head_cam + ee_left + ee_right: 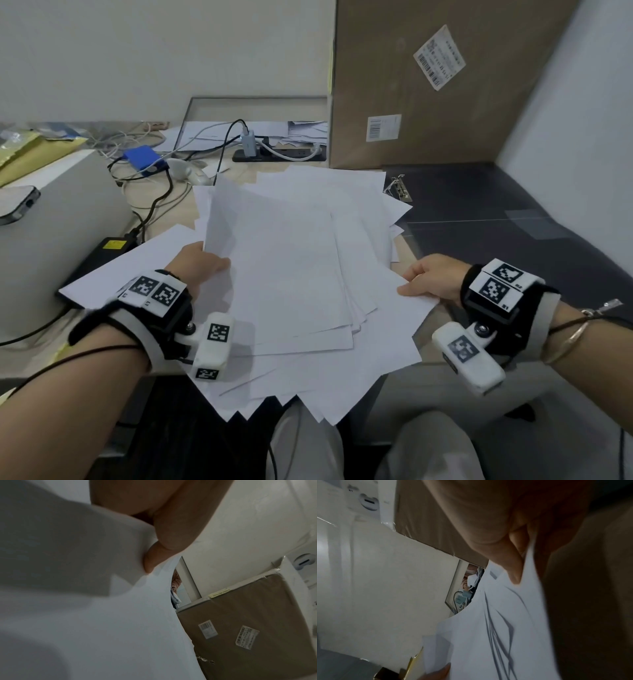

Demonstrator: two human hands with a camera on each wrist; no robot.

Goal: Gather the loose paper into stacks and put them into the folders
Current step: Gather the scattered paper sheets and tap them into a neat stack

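A messy fan of white paper sheets (301, 274) lies lifted over the desk's front edge, held from both sides. My left hand (198, 263) pinches the left edge of the upper sheets, thumb on top; in the left wrist view the thumb (154, 559) presses onto the paper (85, 615). My right hand (428, 281) pinches the right corner of the fan, and the right wrist view shows its fingers (513, 566) closed on the sheets (496, 628). An open dark folder (513, 212) with a metal clip (399, 186) lies at the right.
A large cardboard box (428, 85) stands behind the folder. At the back left are tangled cables, a blue device (144, 159) and a power strip (279, 154). A grey case with a phone (19, 204) on it sits left, beside a black power adapter (106, 253).
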